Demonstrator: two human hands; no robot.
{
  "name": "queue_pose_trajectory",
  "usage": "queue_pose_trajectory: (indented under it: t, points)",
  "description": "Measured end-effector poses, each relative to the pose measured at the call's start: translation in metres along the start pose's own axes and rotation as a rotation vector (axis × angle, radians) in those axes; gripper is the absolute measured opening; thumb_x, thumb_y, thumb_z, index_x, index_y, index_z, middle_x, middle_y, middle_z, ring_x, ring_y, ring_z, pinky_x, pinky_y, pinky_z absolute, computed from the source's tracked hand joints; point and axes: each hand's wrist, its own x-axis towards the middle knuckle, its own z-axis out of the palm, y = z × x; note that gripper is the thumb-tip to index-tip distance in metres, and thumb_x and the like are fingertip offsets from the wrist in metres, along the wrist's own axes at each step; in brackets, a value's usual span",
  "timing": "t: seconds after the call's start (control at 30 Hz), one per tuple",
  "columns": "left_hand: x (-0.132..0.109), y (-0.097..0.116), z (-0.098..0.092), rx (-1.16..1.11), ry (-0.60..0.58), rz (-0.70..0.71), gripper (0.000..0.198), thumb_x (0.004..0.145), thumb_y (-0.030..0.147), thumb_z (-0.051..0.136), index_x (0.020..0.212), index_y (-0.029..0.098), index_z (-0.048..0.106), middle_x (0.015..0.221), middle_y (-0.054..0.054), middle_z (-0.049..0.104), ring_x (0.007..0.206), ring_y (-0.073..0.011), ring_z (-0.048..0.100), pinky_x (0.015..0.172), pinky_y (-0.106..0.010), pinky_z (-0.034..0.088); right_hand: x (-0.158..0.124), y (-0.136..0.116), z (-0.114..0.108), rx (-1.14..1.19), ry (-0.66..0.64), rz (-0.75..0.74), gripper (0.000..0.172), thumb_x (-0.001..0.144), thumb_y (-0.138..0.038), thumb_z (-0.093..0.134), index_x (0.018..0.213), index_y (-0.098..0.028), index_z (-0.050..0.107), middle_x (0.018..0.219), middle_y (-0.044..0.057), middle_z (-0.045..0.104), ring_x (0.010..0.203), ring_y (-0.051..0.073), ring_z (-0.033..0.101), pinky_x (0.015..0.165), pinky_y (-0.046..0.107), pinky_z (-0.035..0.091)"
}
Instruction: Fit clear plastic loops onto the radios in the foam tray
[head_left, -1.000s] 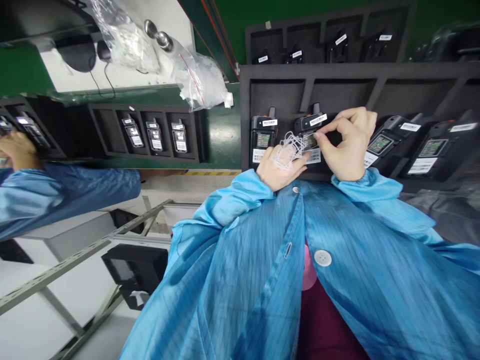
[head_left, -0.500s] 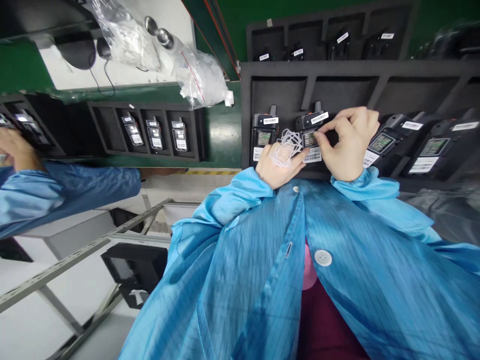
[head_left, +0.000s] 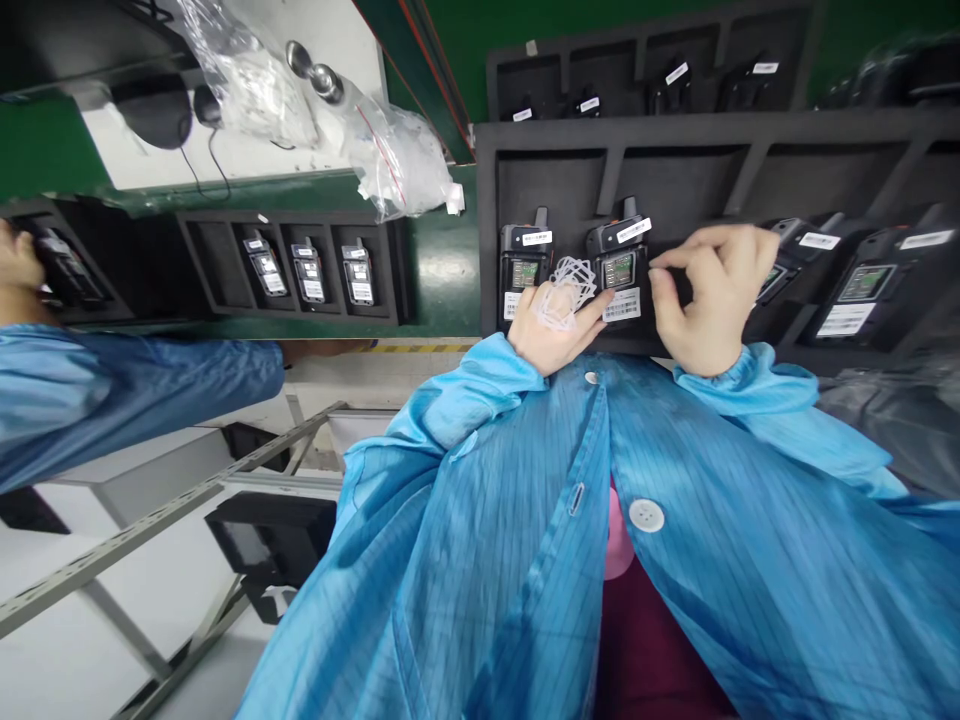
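My left hand [head_left: 551,325] lies flat, its index finger stretched out to the lower edge of a black handheld radio [head_left: 621,240]. Thin white rectangular frames, like gaskets [head_left: 564,292], are heaped on the back of that hand. The radio leans in a tray compartment, its green circuit window uncovered above a barcode label. Just right of it, my right hand [head_left: 709,295] is raised, thumb and index tips pinched; anything between them is too small to see. Another radio [head_left: 527,262] stands at the left, partly behind my left hand.
The black foam tray [head_left: 547,135] holds more radios at right, including one [head_left: 862,285]. Behind it sits a second tray [head_left: 645,45]. Plastic bags [head_left: 397,160] lie on the bench at left, beyond a smaller tray [head_left: 210,215]. Another person's sleeve [head_left: 135,395] shows at far left.
My right hand has moved away from the radio's window to the right, uncovering it. My left hand stays on the radio. The other person's hand has shifted left.
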Motion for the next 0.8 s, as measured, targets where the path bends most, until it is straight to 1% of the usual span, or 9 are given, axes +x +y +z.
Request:
queue_pose_trajectory:
  t: [0.1,0.23,0.3,0.37,0.47,0.53,0.6,0.73,0.8]
  points:
    - [-0.001,0.000,0.001,0.011,-0.008,-0.026,0.051,0.106,0.047,0.035,0.150,0.031,0.054,0.131,-0.017,0.062,0.115,-0.0315,0.057,0.096,-0.046,0.039,-0.018,0.005,-0.007,-0.068,-0.067,-0.090,0.037,0.099,-0.048,0.046,0.112,-0.029,0.076,0.124,0.010,0.061,0.123,0.034,0.047,0.106,0.058,0.034]
    - [0.001,0.001,0.001,0.014,-0.009,-0.027,0.051,0.105,0.045,0.037,0.151,0.030,0.053,0.135,-0.018,0.059,0.121,-0.0329,0.055,0.098,-0.046,0.038,-0.031,0.012,-0.007,-0.126,-0.128,-0.146,0.040,0.098,-0.046,0.050,0.129,-0.034,0.072,0.144,0.007,0.054,0.130,0.037,0.042,0.107,0.060,0.033]
    - [0.002,0.001,0.000,0.011,-0.007,-0.024,0.051,0.105,0.045,0.037,0.151,0.031,0.053,0.136,-0.017,0.059,0.121,-0.0329,0.054,0.099,-0.047,0.038,-0.031,0.012,-0.007,-0.126,-0.141,-0.150,0.040,0.099,-0.046,0.050,0.132,-0.035,0.070,0.147,0.006,0.052,0.132,0.037,0.041,0.109,0.060,0.033]
    - [0.003,0.001,-0.004,0.009,-0.009,-0.029,0.051,0.105,0.045,0.037,0.153,0.032,0.051,0.137,-0.017,0.059,0.120,-0.0325,0.055,0.099,-0.047,0.038,-0.028,0.009,-0.008,-0.120,-0.127,-0.156,0.041,0.099,-0.046,0.050,0.134,-0.035,0.069,0.149,0.006,0.050,0.133,0.037,0.041,0.111,0.059,0.033]
    - [0.006,0.003,-0.012,0.011,-0.012,-0.081,0.056,0.104,0.048,0.040,0.156,0.030,0.046,0.138,-0.017,0.058,0.119,-0.0334,0.056,0.100,-0.047,0.039,-0.023,0.002,-0.010,-0.121,-0.092,-0.150,0.046,0.099,-0.047,0.050,0.140,-0.031,0.065,0.152,0.008,0.046,0.136,0.037,0.039,0.114,0.057,0.033]
    - [0.009,0.004,-0.017,0.018,-0.016,-0.130,0.058,0.103,0.050,0.041,0.157,0.027,0.045,0.138,-0.018,0.057,0.119,-0.0346,0.055,0.100,-0.047,0.039,-0.020,-0.001,-0.009,-0.120,-0.111,-0.146,0.051,0.099,-0.048,0.051,0.146,-0.029,0.060,0.156,0.009,0.042,0.139,0.038,0.036,0.116,0.058,0.031]
    - [0.011,0.006,-0.020,0.030,-0.018,-0.161,0.058,0.103,0.050,0.041,0.156,0.026,0.046,0.138,-0.019,0.058,0.118,-0.0349,0.055,0.099,-0.048,0.039,-0.019,-0.001,-0.006,-0.115,-0.158,-0.157,0.058,0.098,-0.050,0.052,0.151,-0.027,0.054,0.160,0.011,0.037,0.143,0.041,0.032,0.116,0.062,0.029]
    - [0.009,0.007,-0.018,0.046,0.018,-0.171,0.058,0.104,0.050,0.038,0.157,0.027,0.045,0.136,-0.019,0.059,0.115,-0.0343,0.055,0.098,-0.048,0.039,-0.022,0.003,-0.004,-0.140,-0.210,-0.196,0.069,0.096,-0.055,0.055,0.159,-0.029,0.043,0.166,0.012,0.029,0.149,0.042,0.027,0.119,0.066,0.023]
    - [0.006,0.007,-0.015,0.040,0.025,-0.150,0.059,0.104,0.051,0.037,0.157,0.027,0.045,0.136,-0.018,0.059,0.117,-0.0338,0.055,0.099,-0.047,0.039,-0.025,0.003,-0.005,-0.137,-0.212,-0.195,0.071,0.096,-0.055,0.056,0.160,-0.030,0.041,0.168,0.011,0.026,0.150,0.043,0.026,0.119,0.067,0.021]
